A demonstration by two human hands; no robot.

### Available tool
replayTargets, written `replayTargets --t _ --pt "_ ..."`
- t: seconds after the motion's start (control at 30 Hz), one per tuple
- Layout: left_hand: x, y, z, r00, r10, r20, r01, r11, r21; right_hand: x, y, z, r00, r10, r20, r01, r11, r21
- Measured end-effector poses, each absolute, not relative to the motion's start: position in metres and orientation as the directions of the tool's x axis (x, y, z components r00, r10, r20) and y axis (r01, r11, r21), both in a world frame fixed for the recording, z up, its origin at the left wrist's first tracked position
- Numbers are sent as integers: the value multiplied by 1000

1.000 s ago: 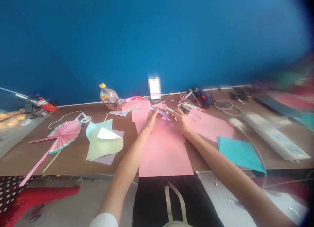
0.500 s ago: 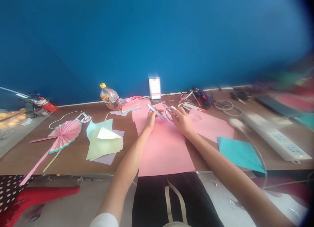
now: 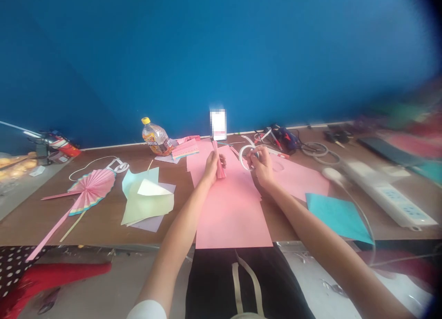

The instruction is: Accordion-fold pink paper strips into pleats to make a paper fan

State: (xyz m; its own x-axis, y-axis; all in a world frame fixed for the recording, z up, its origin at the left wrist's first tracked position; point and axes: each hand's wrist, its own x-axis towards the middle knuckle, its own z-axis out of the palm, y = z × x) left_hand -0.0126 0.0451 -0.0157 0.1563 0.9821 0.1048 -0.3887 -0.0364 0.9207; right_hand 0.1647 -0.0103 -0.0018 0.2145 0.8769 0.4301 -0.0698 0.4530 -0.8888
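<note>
Toward the back edge of the brown table [image 3: 107, 232], above overlapping pink sheets [image 3: 232, 217], we hold folded pink paper [image 3: 220, 171] upright in our curled left hand [image 3: 211, 167]; our right hand [image 3: 262, 163], fingers bent, grips a white ring [image 3: 241, 158]. A pink fan [image 3: 92, 189] lies near the table's left end.

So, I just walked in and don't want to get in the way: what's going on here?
A person is working with paper, both hands over pink sheets on a brown table. The left hand grips a narrow, folded pink paper; the right hand, apart from it, holds a white ring, possibly a roll of tape. A pleated pink fan lies spread open on the left.
</note>
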Motion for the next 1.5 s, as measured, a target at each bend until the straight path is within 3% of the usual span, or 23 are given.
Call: replayTargets --t 0.23,0.47,0.6,0.73,0.83,0.93,1.07,1.2,1.5 --pt "-15 41 -14 248 963 100 -305 -21 952 168 -6 -3 49 975 216 -485 212 -849" --pt "-13 42 -18 218 968 127 -262 -67 963 176 -3 0 -78 987 138 -610 63 -790" --pt "-12 40 -18 255 959 128 -191 -80 978 178 -1 -1 3 983 183 -483 161 -861" --pt "-15 40 -15 205 971 125 -135 -99 986 178 -7 3 -20 943 332 -148 326 -934" --pt "-18 42 -11 204 970 133 -133 -107 985 177 -13 5 -70 879 471 195 476 -858" --pt "-23 44 -9 273 958 84 -135 -49 990 173 -15 3 -184 804 565 408 586 -701" --pt "-28 48 -12 322 947 22 -176 37 984 168 -15 0 -323 729 603 494 674 -549" --pt "-30 47 -14 329 943 54 -176 5 984 166 -18 3 -374 689 621 526 709 -471" --pt "-30 40 -7 398 913 91 72 -130 989 170 -20 9 -277 739 614 559 644 -523"
